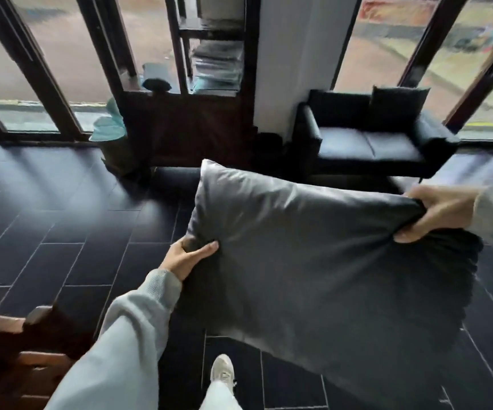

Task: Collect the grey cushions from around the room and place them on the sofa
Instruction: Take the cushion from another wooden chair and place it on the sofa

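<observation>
Held cushion: a large grey cushion (313,267) hangs in the air above the dark tiled floor (47,232), carried flat-on with one corner pointing up toward the sofa.
Left hand: the left hand (187,257) clamps the cushion's left edge, thumb on the front face, fingers tucked behind.
Right hand: the right hand (437,213) bunches the cushion's upper right corner into a tight fistful, fabric puckered around the fingers.
Sofa: a dark two-seat sofa (372,143) stands ahead against the white wall pillar, between the tall windows; its seat is bare.
Cushion on sofa: a second dark grey cushion (396,106) leans upright against the backrest at the sofa's right end.
Person: pale grey sleeves on both arms, a light shoe (223,369) stepping on the tiles below the held cushion.
Other furniture: a dark wooden cabinet (192,125) with stacked items on its shelves stands left of the sofa; a brown wooden piece (17,344) sits at the lower left.
</observation>
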